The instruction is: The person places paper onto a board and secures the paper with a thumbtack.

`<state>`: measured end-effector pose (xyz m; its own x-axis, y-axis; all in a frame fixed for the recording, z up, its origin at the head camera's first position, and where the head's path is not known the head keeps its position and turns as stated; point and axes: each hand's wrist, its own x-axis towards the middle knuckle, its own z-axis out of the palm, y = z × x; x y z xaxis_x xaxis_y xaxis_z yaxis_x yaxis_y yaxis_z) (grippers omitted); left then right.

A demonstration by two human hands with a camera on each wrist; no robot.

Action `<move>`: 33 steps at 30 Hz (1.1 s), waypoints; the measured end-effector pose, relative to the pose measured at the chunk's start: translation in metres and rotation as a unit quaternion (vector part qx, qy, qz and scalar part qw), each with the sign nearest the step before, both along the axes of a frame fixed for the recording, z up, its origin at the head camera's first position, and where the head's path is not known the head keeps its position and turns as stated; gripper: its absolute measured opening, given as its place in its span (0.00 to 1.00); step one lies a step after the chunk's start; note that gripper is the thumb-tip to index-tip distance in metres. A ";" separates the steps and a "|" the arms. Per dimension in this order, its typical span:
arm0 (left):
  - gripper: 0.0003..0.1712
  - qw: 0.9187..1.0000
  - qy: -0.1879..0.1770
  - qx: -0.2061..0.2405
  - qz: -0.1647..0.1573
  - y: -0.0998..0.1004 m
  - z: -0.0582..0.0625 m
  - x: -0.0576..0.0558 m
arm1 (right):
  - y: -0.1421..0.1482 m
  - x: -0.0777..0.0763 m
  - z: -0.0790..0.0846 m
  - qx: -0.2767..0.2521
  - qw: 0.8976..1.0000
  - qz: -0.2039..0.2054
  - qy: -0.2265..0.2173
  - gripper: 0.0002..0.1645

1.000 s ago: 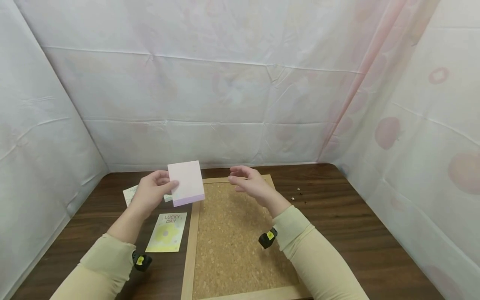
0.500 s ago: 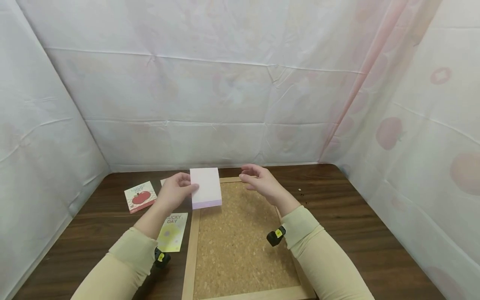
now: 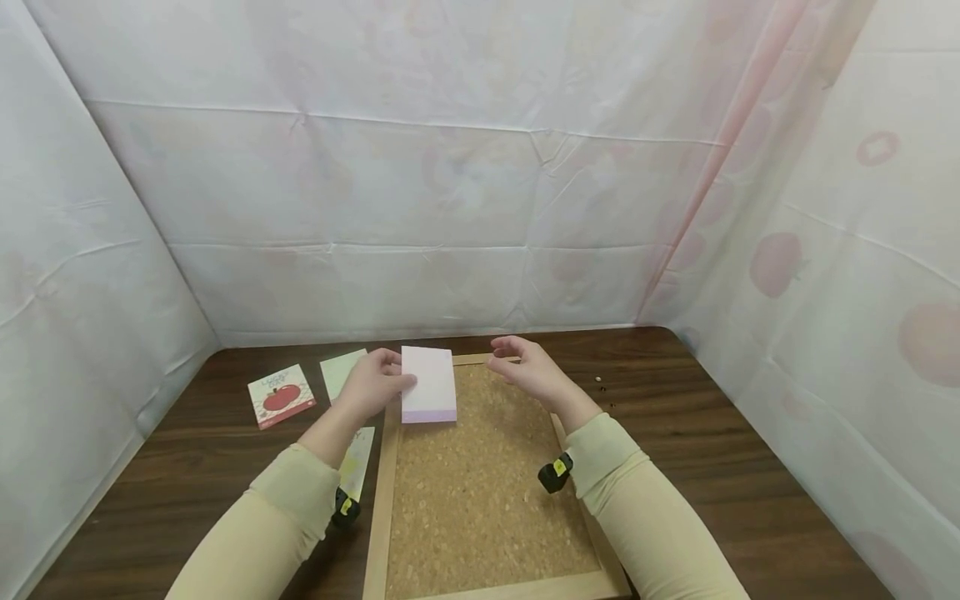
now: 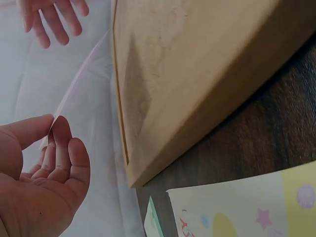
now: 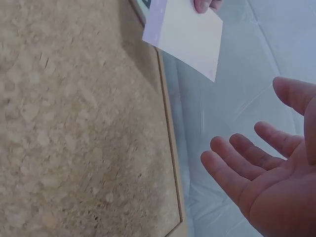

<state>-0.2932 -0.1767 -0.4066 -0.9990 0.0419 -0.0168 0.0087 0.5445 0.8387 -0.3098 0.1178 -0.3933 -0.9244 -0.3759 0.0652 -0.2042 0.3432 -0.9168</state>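
My left hand [image 3: 369, 385] pinches a white card with a lilac lower band [image 3: 429, 387] by its left edge, thumb in front and fingers behind. In the left wrist view the card [image 4: 79, 74] appears nearly edge-on, thin, between thumb and forefinger. It hovers over the far left corner of a wood-framed cork board [image 3: 487, 483]. My right hand [image 3: 534, 371] is held above the board's far right part, apart from the card. The right wrist view shows that hand [image 5: 266, 173] with thumb and fingers spread apart and nothing between them.
Left of the board lie a card with a red apple [image 3: 281, 396], a pale green card [image 3: 341, 372] and a yellow-patterned card [image 3: 357, 462] partly behind the left forearm. Several tiny pins [image 3: 602, 388] lie on the dark wooden table [image 3: 697, 467] to the right. A pale curtain [image 3: 420, 208] stands behind.
My left hand has carried the white card rightward and slightly lower, over the board's far left corner, uncovering the apple card and green card. The right hand has shifted a little to the right.
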 end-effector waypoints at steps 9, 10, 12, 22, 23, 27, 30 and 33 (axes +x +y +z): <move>0.27 1.000 -0.014 -0.026 -0.003 0.011 -0.008 -0.007 | 0.010 -0.004 -0.010 0.099 0.995 -0.021 0.026 0.29; 0.28 0.999 -0.016 -0.029 -0.003 0.012 -0.008 -0.008 | 0.012 -0.004 -0.010 0.106 0.994 -0.024 0.027 0.29; 0.28 0.999 -0.019 -0.039 -0.003 0.014 -0.009 -0.010 | 0.016 -0.005 -0.013 0.122 0.992 -0.030 0.029 0.30; 0.30 0.994 -0.012 -0.104 0.004 0.019 -0.015 -0.013 | 0.050 -0.010 -0.028 0.174 0.983 -0.032 0.046 0.31; 0.30 0.993 -0.013 -0.113 0.005 0.019 -0.016 -0.014 | 0.053 -0.010 -0.029 0.180 0.982 -0.032 0.052 0.30; 0.29 0.990 -0.014 -0.141 0.008 0.022 -0.017 -0.013 | 0.066 -0.008 -0.035 0.213 0.974 -0.039 0.067 0.26; 0.27 0.987 -0.012 -0.162 0.007 0.024 -0.017 -0.012 | 0.073 -0.005 -0.037 0.236 0.968 -0.046 0.067 0.24; 0.27 0.983 -0.012 -0.181 0.008 0.027 -0.017 -0.010 | 0.080 -0.001 -0.037 0.238 0.969 -0.044 0.054 0.22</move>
